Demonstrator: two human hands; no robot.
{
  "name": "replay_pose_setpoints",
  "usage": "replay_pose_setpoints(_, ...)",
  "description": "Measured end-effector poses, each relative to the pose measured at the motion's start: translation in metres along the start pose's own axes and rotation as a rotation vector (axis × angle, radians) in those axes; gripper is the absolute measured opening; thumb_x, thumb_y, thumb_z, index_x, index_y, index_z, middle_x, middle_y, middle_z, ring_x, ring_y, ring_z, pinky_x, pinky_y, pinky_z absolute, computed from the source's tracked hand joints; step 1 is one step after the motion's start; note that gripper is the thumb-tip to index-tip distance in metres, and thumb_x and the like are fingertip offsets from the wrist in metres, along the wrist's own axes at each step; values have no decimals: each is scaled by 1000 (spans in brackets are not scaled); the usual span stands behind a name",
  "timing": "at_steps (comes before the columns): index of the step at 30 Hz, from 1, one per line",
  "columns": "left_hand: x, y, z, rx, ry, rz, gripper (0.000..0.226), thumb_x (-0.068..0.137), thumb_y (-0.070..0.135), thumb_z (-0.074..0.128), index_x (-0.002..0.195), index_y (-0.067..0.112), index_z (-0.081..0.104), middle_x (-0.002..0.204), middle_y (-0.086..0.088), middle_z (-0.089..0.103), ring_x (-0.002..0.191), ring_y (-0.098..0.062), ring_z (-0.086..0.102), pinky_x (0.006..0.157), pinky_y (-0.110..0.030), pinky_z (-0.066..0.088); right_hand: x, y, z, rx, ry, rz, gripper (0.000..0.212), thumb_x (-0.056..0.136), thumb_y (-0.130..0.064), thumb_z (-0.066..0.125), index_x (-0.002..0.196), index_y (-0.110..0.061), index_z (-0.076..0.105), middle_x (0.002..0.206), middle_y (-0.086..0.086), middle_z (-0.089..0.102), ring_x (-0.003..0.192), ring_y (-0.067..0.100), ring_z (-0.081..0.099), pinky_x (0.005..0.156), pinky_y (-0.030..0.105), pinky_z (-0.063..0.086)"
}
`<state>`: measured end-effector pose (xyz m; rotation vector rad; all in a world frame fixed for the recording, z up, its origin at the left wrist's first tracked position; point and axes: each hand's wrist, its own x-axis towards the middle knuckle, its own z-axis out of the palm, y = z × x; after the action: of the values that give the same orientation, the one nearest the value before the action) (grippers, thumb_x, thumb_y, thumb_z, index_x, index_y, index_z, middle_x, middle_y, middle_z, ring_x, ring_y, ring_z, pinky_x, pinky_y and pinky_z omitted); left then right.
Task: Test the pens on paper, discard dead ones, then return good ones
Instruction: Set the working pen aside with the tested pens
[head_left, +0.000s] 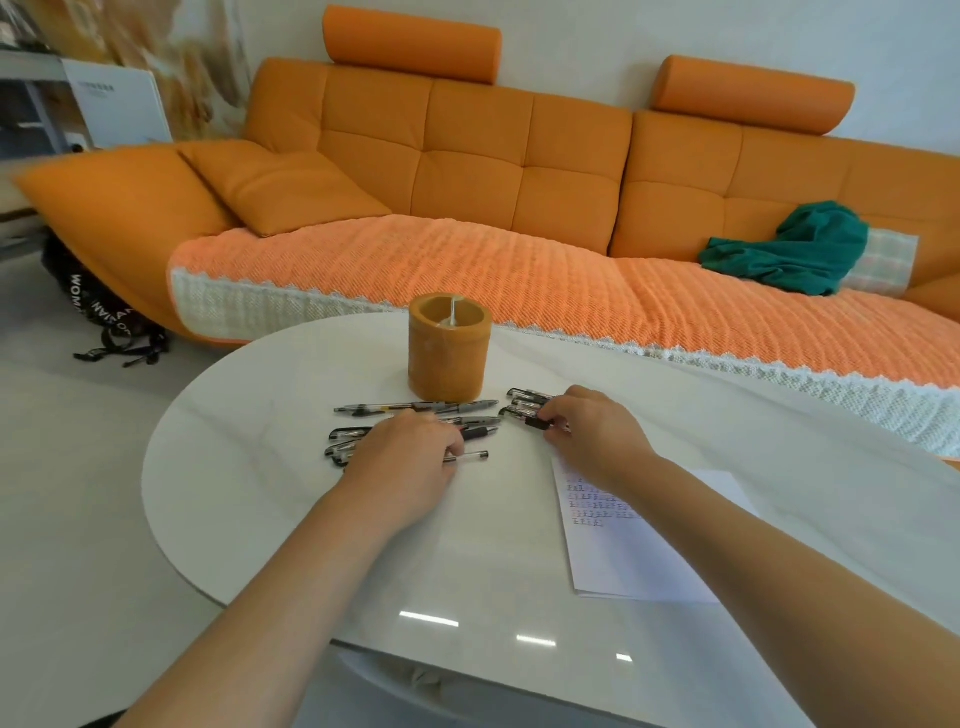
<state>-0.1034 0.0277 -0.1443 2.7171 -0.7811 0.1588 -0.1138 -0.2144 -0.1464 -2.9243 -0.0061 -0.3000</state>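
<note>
Several black-and-clear pens (415, 408) lie scattered on the white oval table (249, 467), in front of an orange cylindrical pen holder (449, 358). My left hand (410, 457) lies over the left group, its fingers curled round a pen (470, 456) whose tip sticks out to the right. My right hand (592, 431) reaches into a smaller group of pens (524, 402) at the right and pinches one by its black cap. A sheet of white paper (623, 545) with rows of scribbles lies under my right forearm.
An orange sofa (467, 182) with a knitted throw runs behind the table, a green cloth (795, 249) on its right seat. A black bag (104, 312) sits on the floor at the left. The table's near edge is close to me.
</note>
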Motion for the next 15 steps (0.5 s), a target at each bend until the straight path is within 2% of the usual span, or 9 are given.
replay_pose_setpoints(2,1,1,1,-5,8,7,17,96,29,59,110,33,68,109,12,65,109,-14,53,82,-27,42,3,-2,-1,-29,3,-4,28,96,-24,59,122,-25,67,108,-1,62,101,24,60,85,38,50)
replay_pose_setpoints(7,4,5,6,-6,-10,59,20,99,27,55,110,34,70,112,10,66,110,-16,53,92,-31,44,3,-2,-1,-107,23,-63,27,98,-27,58,124,-24,66,108,1,64,99,25,60,83,40,50)
replay_pose_setpoints(10,6,11,6,-62,17,75,23,101,26,52,113,31,71,116,8,63,111,-17,55,91,-30,43,-2,0,-2,-101,33,-76,29,98,-25,56,126,-22,64,112,2,63,101,27,60,84,41,50)
replay_pose_setpoints(13,8,19,5,-151,30,78,24,103,26,50,117,29,69,115,8,59,108,-15,56,87,-31,45,-13,1,-4,-5,69,-82,29,99,-18,52,125,-21,65,113,1,63,99,25,61,81,40,51)
replay_pose_setpoints(15,9,26,6,-186,38,96,24,104,26,49,117,29,69,114,10,58,106,-14,57,88,-34,48,-23,-2,-8,116,90,-88,28,100,-18,49,122,-23,66,111,-6,62,94,18,60,80,36,50)
